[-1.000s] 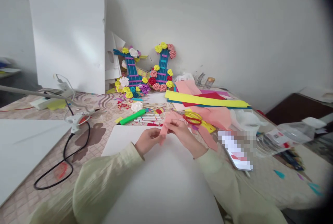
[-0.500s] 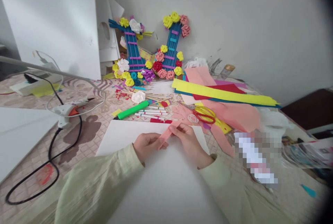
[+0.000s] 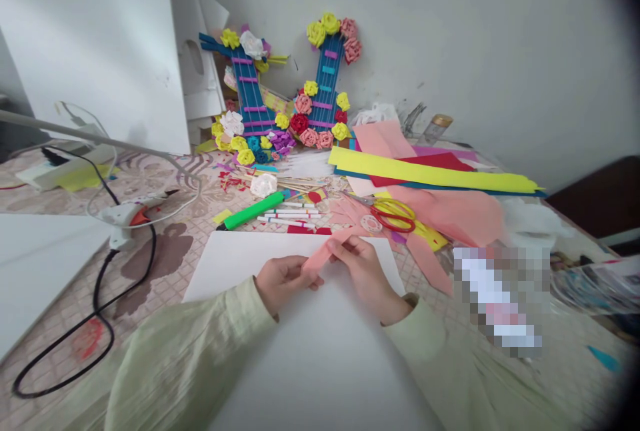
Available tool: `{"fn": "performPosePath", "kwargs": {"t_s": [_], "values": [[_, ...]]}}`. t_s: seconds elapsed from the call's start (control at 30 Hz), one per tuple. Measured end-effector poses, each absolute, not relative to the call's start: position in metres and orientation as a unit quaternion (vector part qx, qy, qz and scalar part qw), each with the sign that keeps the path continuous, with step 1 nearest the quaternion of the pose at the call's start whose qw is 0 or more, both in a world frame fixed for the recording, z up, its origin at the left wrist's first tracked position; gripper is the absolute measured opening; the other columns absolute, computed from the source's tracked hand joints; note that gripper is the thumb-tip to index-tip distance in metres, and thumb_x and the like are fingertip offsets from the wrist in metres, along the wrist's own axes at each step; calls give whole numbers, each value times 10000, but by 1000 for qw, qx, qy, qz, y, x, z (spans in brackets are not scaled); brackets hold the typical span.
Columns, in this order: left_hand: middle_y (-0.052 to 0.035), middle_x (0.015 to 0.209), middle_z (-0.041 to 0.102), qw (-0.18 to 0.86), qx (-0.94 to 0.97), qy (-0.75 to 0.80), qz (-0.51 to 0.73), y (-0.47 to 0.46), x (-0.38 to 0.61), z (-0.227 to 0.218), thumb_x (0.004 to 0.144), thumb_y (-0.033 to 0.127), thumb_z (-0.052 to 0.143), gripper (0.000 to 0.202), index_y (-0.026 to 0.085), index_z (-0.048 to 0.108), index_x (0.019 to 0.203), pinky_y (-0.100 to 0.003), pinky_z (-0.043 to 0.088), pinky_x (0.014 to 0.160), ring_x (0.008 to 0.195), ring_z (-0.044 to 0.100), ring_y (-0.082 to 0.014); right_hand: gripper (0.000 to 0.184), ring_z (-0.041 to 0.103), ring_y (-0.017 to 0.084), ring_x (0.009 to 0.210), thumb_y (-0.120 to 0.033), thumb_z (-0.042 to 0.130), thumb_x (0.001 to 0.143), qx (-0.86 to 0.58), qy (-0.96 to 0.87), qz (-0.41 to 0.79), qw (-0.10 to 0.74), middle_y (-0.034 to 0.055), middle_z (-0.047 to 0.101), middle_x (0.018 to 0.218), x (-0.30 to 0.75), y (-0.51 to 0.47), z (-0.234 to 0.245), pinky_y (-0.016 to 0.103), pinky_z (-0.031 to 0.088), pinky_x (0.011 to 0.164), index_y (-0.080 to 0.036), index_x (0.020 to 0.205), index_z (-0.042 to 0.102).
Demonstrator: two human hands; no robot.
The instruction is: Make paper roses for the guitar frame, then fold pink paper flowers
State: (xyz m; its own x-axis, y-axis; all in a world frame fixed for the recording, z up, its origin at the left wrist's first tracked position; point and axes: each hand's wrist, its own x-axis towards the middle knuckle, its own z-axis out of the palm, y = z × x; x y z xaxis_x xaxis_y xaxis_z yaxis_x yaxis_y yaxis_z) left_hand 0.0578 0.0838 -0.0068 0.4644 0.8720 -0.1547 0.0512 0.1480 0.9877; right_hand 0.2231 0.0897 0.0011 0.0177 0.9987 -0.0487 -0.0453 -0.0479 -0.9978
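Observation:
A narrow pink crepe paper strip [image 3: 318, 258] stretches between my two hands, tilted up to the right. My left hand [image 3: 284, 283] is closed on its lower left end. Further along, thumb and fingers of my right hand [image 3: 364, 272] pinch the strip near its upper right part. Both hands are over a large white board [image 3: 295, 357]. Just past the board's far edge lie several white-barrelled markers [image 3: 293, 216] and a green tube-shaped thing [image 3: 255, 211]. Scissors with red and yellow handles [image 3: 393, 213] rest behind my right hand on pink paper scraps [image 3: 350, 212].
Two blue guitar-shaped crafts [image 3: 253, 94] with paper flowers lean on the wall. A glue gun [image 3: 127, 217] with a looped black cable lies left. Yellow paper [image 3: 430, 171] and pink paper [image 3: 455, 211] cover the right. A lidded jar [image 3: 438, 128] stands behind; a pixelated patch hides something at right.
The camera view has shifted slightly. Both hands keep hold of the pink strip, which now lies a little flatter between them.

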Motion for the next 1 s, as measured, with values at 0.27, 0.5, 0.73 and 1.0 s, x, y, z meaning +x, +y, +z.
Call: {"fn": "performPosePath", "kwargs": {"t_s": [0.27,0.5,0.73,1.0], "values": [[-91,682,684,667,527,421,316,85,58,-10,675,476,565,404,90,598,787,-278,501,637,604,624,-157,238,456,110,567,-369,613,706,-500,-473,510,516,-19,512,564,222,88,1,234,328,551,-145,653,554],[-82,660,684,663,521,425,331,85,58,-7,689,457,558,374,94,597,767,-267,496,611,585,619,-153,234,460,111,575,-376,620,697,-489,-484,535,491,-20,519,574,222,85,8,237,335,567,-147,673,575],[-68,664,684,652,539,421,327,85,58,-8,713,439,538,349,99,596,767,-238,488,610,599,615,-137,220,471,105,569,-343,628,694,-499,-503,533,463,-14,536,568,222,83,4,224,346,554,-131,640,600],[-80,696,685,619,576,429,317,83,59,-10,729,455,504,372,103,599,803,-262,494,637,633,622,-154,219,487,116,578,-350,620,698,-516,-483,487,513,-11,546,573,224,83,10,238,364,575,-138,642,609]]}}
